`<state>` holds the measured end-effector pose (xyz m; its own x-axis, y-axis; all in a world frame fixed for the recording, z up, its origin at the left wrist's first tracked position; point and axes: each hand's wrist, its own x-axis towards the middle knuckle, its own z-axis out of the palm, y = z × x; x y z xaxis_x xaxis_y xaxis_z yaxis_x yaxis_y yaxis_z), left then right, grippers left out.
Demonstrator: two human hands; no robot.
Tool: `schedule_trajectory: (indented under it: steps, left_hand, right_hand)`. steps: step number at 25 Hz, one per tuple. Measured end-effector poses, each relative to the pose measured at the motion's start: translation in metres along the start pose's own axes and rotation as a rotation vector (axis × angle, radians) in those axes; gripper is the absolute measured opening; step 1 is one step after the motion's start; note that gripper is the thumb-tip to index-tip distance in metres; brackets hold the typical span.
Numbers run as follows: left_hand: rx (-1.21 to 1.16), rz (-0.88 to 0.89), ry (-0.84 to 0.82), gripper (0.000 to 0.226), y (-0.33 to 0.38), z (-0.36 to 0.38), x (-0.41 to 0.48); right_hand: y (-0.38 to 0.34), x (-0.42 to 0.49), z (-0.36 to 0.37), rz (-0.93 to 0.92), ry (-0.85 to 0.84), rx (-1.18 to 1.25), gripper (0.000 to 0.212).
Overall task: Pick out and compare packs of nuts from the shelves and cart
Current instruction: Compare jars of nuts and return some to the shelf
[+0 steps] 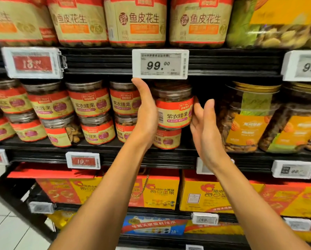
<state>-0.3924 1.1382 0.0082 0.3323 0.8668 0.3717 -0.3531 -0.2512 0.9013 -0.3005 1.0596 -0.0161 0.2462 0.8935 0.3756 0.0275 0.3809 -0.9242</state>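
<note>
A clear round jar of cashews (173, 110) with a red and beige label stands on top of another such jar (166, 139) on the middle shelf. My left hand (145, 112) lies flat against its left side, fingers pointing up. My right hand (204, 127) is at its right side, fingers spread, fingertips at the label's edge. Whether either hand bears the jar's weight I cannot tell. More jars of the same kind (89, 101) fill the shelf to the left, stacked two high.
Large tubs of peanuts (138, 20) line the shelf above. Big jars of mixed nuts (246, 120) stand right of the cashews. Price tags (160, 64) hang on the shelf edges. Red and yellow gift boxes (160, 192) fill the shelf below. White floor tiles (8, 230) show at lower left.
</note>
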Motion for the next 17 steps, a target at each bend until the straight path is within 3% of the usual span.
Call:
schedule_trajectory:
  steps: [2, 6, 9, 12, 15, 17]
  left_hand:
    - [-0.008, 0.038, -0.008, 0.050, -0.007, -0.002, 0.005]
    - [0.014, 0.124, 0.059, 0.077, -0.018, -0.009, -0.002]
    - [0.175, 0.213, 0.208, 0.068, -0.038, -0.021, -0.040]
    - [0.203, 0.152, 0.082, 0.054, -0.046, -0.022, -0.060]
    - [0.216, 0.064, 0.050, 0.075, -0.046, -0.027, -0.039]
    - [0.200, 0.057, 0.037, 0.075, -0.046, -0.032, -0.029]
  right_hand:
    - [0.011, 0.008, -0.002, -0.018, 0.007, 0.004, 0.040]
    - [0.024, 0.014, -0.006, -0.068, -0.005, 0.005, 0.042]
    - [0.030, 0.010, -0.009, -0.094, -0.006, -0.001, 0.040]
    - [0.034, 0.004, -0.005, -0.092, -0.008, -0.027, 0.034]
    - [0.034, 0.001, -0.001, -0.071, -0.016, -0.031, 0.034]
    - [0.035, -0.001, -0.001, -0.063, -0.008, -0.047, 0.032]
